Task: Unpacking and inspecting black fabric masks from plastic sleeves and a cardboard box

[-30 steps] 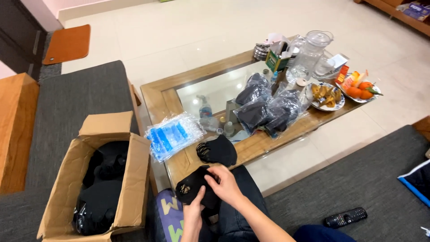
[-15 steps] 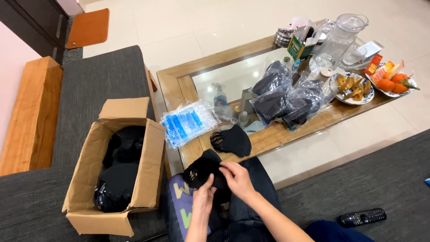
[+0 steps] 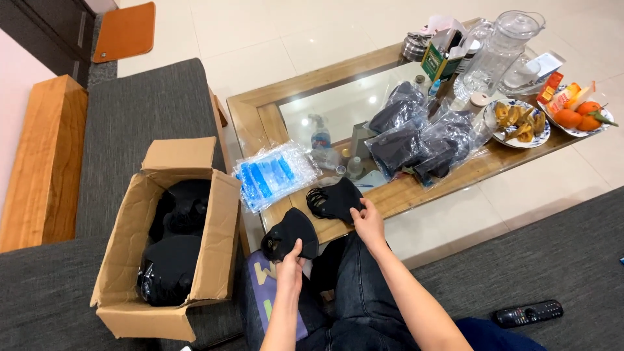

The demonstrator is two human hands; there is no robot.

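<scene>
My left hand pinched one black mask; my right hand gripped the stack at the tabletop edge, which I judged could slide off.

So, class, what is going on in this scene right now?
A person sits on a grey sofa at a glass-topped coffee table. The left hand holds a black face mask over the lap, while the right hand touches a small pile of black masks at the table's edge. A pack of blue masks lies beside them, and an open cardboard box of dark bundles stands on the sofa.
</scene>
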